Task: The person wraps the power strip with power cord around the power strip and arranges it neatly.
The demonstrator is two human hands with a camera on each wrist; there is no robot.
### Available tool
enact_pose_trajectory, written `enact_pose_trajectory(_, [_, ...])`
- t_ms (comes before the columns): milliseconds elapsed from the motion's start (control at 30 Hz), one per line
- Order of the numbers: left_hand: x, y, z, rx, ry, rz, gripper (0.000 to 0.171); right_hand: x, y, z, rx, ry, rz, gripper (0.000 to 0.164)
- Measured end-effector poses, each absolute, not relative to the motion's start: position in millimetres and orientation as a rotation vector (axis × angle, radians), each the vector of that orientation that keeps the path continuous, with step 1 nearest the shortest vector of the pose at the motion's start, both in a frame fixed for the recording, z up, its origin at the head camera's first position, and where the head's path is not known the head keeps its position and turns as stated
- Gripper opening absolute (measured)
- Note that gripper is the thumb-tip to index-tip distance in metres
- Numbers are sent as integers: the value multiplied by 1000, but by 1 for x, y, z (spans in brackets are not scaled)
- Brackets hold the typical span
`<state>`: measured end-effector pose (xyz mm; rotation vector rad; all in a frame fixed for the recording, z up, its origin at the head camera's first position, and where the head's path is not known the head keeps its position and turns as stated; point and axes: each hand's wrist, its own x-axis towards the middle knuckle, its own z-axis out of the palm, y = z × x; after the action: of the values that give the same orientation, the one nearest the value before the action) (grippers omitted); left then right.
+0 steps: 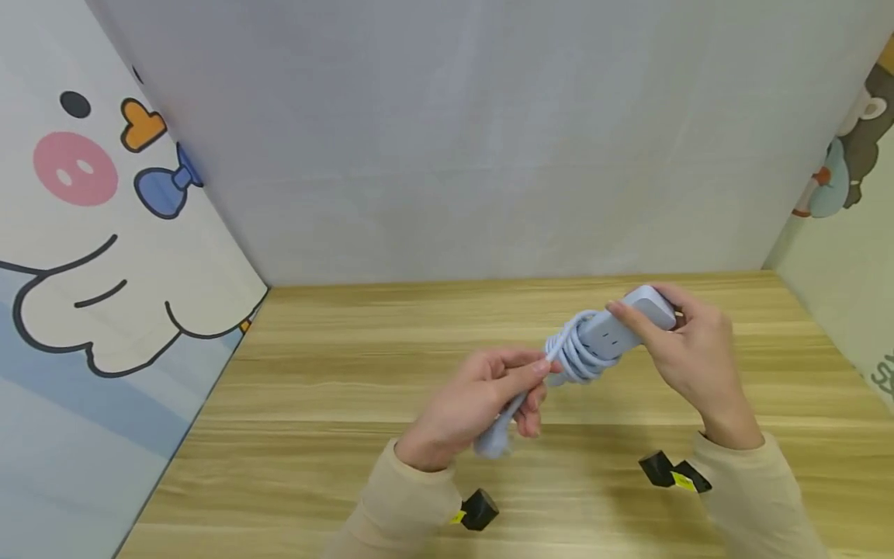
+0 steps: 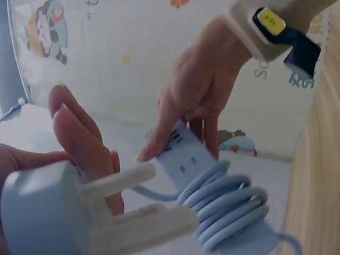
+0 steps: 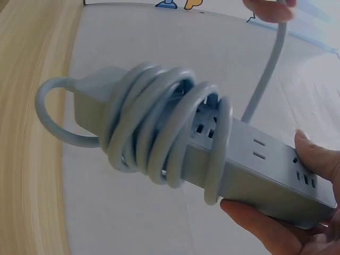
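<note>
A pale blue power strip is held up above the table, its far end gripped by my right hand, thumb on the socket face. Several turns of its cord wrap round the other end. My left hand pinches the free stretch of cord between thumb and fingers, just beside the coils. From below that hand hangs the plug. Close up in the left wrist view, the plug shows its pale prongs. In the right wrist view the cord runs taut from the strip up to the left fingertips.
A wood-grain table lies beneath both hands. Behind it stands a pale grey-white cloth wall. Cartoon-printed panels flank it at left and right. Each sleeve carries a small black wrist device.
</note>
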<state>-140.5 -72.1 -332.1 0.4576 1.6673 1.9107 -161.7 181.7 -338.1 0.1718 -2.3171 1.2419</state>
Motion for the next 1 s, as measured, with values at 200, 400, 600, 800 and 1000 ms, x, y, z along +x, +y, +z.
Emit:
enact_pose_trajectory(200, [-130,-55,-339,547,1564,1859,30,-165,179,-340,21,-2127,1410,18])
enact_pose_trajectory(400, [-125,-49,-341,653,1517,1761,27,-165,178,-334,-8,-1848,1819,11])
enact_pose_trajectory(600, [-129,-49,-347,769,1514,1687,30,-165,175,-330,53,-1530,2023,12])
enact_pose_trajectory(800, [-142,-47,-362,806,1578,1646,32,-165,175,-329,6,-1370,2173,15])
enact_pose_trajectory(1000, [-143,-45,-368,825,1691,1627,31,-165,171,-329,-31,-1371,2284,17])
